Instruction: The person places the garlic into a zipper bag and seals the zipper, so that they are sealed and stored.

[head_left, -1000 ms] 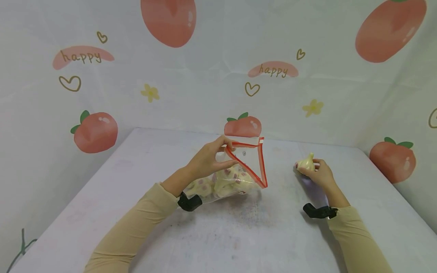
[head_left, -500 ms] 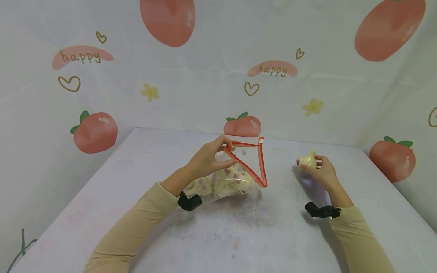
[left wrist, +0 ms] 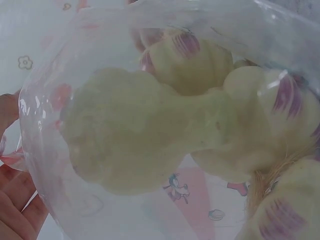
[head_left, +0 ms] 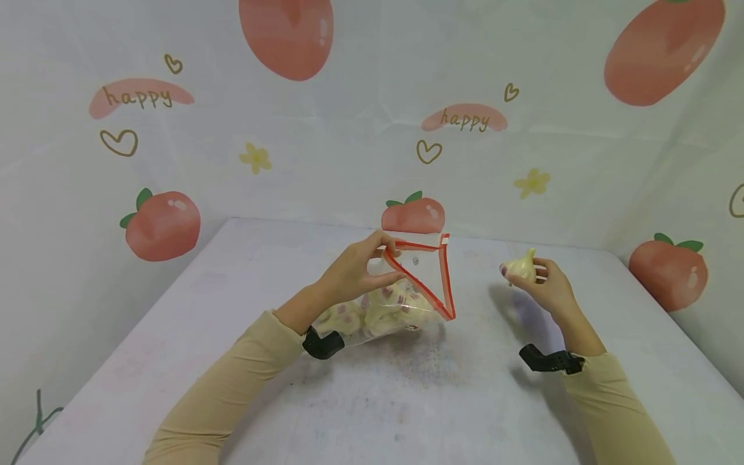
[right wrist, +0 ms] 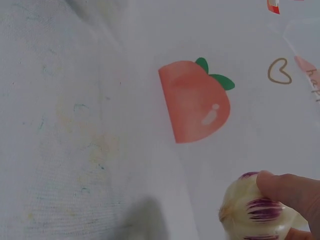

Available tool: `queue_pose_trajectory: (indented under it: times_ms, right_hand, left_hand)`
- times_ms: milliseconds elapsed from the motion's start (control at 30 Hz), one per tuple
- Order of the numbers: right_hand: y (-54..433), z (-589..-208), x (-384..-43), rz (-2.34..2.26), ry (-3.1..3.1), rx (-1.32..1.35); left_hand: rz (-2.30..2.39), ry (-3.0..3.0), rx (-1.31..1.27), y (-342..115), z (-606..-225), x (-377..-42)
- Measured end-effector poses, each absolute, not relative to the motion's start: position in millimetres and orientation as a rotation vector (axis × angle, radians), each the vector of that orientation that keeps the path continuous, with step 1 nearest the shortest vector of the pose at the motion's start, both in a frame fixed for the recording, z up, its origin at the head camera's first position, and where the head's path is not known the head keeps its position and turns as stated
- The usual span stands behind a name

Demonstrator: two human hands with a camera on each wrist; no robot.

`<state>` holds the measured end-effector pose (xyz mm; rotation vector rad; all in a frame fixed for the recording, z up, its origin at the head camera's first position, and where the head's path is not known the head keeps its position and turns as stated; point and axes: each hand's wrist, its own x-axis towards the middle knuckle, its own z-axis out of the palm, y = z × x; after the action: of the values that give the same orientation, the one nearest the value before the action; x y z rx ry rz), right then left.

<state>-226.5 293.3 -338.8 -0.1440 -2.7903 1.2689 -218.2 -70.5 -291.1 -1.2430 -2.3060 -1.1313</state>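
A clear zip bag [head_left: 427, 274] with a red-edged mouth lies tilted at mid-table, its mouth spread toward the right. Inside it are several garlic bulbs [head_left: 386, 310], pale with purple streaks, which also fill much of the left wrist view [left wrist: 280, 120]. My left hand [head_left: 363, 265] pinches the bag's rim between thumb and fingers. Well to the right, my right hand [head_left: 549, 284] grips a single garlic bulb [head_left: 521, 268] above the table, its stem pointing up. The right wrist view shows this garlic bulb [right wrist: 257, 210] under the thumb.
A white table [head_left: 372, 407] with faint stains spreads beneath both arms. Behind it hangs a white backdrop cloth [head_left: 331, 129] printed with peaches, hearts and the word happy. A thin dark cord [head_left: 39, 413] shows at the lower left.
My right hand has lifted the garlic bulb up a little from the table; its shadow now lies farther from it. The left hand and the bag have stayed in place.
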Motion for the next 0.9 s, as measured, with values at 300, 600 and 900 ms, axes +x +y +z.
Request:
queue_pose_trajectory:
  times_ms: [300,600,900]
  right_hand:
    - [288.9,-331.3,-223.4,1.29,-2.803,-0.115]
    - [283.4,-321.4,-217.3,1.303,-2.805,-0.08]
    - [273.0,-312.9,-211.4,1.272,-2.808,-0.016]
  left_hand:
    - [-1.125,-2.305,-1.233,-69.8,-290.4,-217.1]
    - [-1.137,-2.302,-1.248,-69.9,-292.3,-219.0]
    - [-1.138,-2.304,-1.238,-69.8,-290.5,-216.9]
